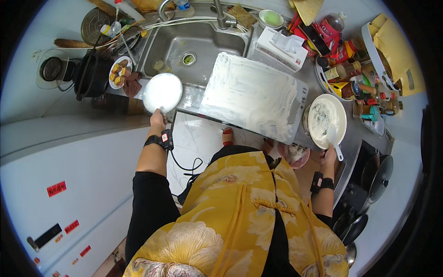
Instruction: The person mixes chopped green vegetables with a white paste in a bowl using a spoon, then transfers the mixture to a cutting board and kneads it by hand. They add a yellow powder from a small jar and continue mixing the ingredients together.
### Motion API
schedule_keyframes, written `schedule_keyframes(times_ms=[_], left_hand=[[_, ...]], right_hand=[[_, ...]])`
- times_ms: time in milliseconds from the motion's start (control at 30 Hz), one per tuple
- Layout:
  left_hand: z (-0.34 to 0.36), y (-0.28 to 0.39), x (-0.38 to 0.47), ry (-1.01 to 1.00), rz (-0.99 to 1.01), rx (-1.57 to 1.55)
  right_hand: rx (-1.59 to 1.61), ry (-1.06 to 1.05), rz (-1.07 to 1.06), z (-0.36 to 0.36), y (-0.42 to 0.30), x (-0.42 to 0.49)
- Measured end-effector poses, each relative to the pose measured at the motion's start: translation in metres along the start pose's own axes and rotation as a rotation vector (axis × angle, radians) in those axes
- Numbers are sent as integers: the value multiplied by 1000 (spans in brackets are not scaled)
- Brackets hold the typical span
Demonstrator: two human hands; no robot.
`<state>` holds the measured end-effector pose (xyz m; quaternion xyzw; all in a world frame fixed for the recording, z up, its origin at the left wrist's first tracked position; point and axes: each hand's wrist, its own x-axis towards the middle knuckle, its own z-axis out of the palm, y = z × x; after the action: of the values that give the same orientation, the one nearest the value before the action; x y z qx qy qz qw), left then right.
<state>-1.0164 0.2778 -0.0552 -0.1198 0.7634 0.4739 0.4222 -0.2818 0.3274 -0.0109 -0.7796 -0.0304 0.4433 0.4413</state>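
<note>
My left hand grips the near rim of a round white plate, beside the sink's front left corner. At the right, my right hand is at the near rim of a white bowl holding flour-like powder with dark green bits; its fingers are partly hidden. A white spatula leans in the bowl, its handle sticking out over the rim near that hand. Between my hands lies a flat board, its surface coated with a smeared layer of white powder.
A steel sink with a faucet lies behind the board. A tissue box and a rack of bottles stand at the right. Left are a plate of food pieces and a brown cloth. Lidded pans sit on the stove.
</note>
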Motion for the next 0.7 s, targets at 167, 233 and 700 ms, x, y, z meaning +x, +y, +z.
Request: schedule_keyframes(times_ms=[167,233,700], left_hand=[[-21,-11,38,-129,10,-22],[-24,-11,47,-133,-93,-74],[38,56,-100,-158,914,366]], right_hand=[[-31,-45,-214,-5,10,-35],[55,-17,-306,-5,9,-52],[33,68,-563,-1,-27,-41]])
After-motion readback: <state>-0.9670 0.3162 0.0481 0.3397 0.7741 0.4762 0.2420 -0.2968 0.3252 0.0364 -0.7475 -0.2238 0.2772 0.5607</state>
